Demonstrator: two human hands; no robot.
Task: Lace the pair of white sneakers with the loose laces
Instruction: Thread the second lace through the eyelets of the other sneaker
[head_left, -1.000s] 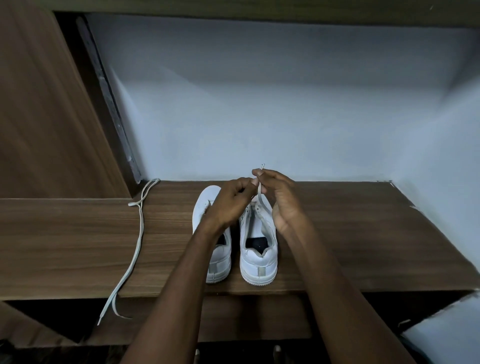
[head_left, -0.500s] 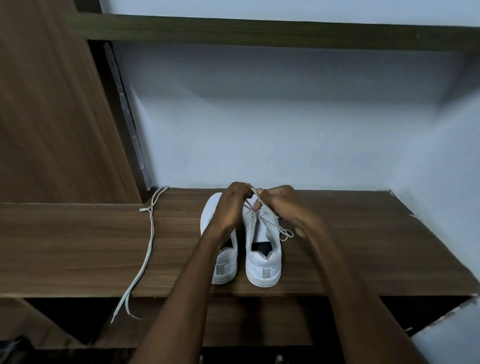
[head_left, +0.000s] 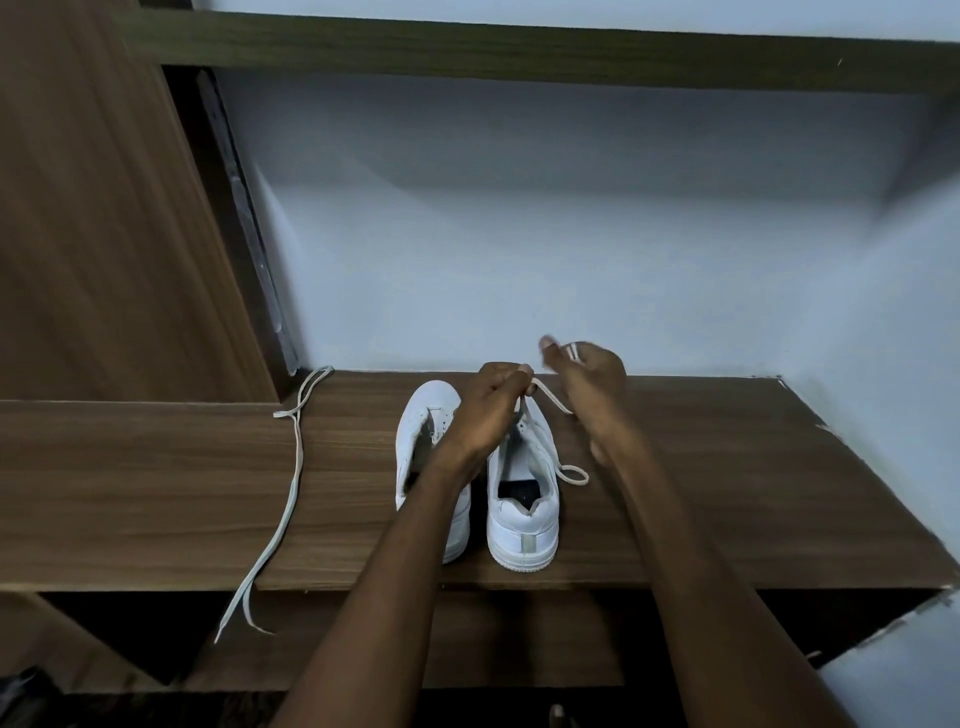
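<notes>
Two white sneakers stand side by side, heels toward me, on a wooden shelf (head_left: 727, 493). The left sneaker (head_left: 423, 441) has no lace that I can see. The right sneaker (head_left: 524, 499) carries a white lace (head_left: 550, 402) through its front eyelets. My left hand (head_left: 488, 410) pinches that lace above the toe. My right hand (head_left: 589, 379), raised to the right, grips the lace's other part, which runs taut between both hands. A small loop of lace (head_left: 571, 475) lies beside the right sneaker. A second loose lace (head_left: 293, 467) lies to the left.
The loose lace trails over the shelf's front edge and hangs down. A brown wooden panel (head_left: 104, 234) rises at the left, a pale wall (head_left: 519, 260) closes the back and right, and another board (head_left: 519, 52) runs overhead. Open dark space lies below the shelf.
My right hand has lifted up and to the right, pulling the lace taut away from the right sneaker. My left hand stays pinching the lace over the toe. The view shifted slightly.
</notes>
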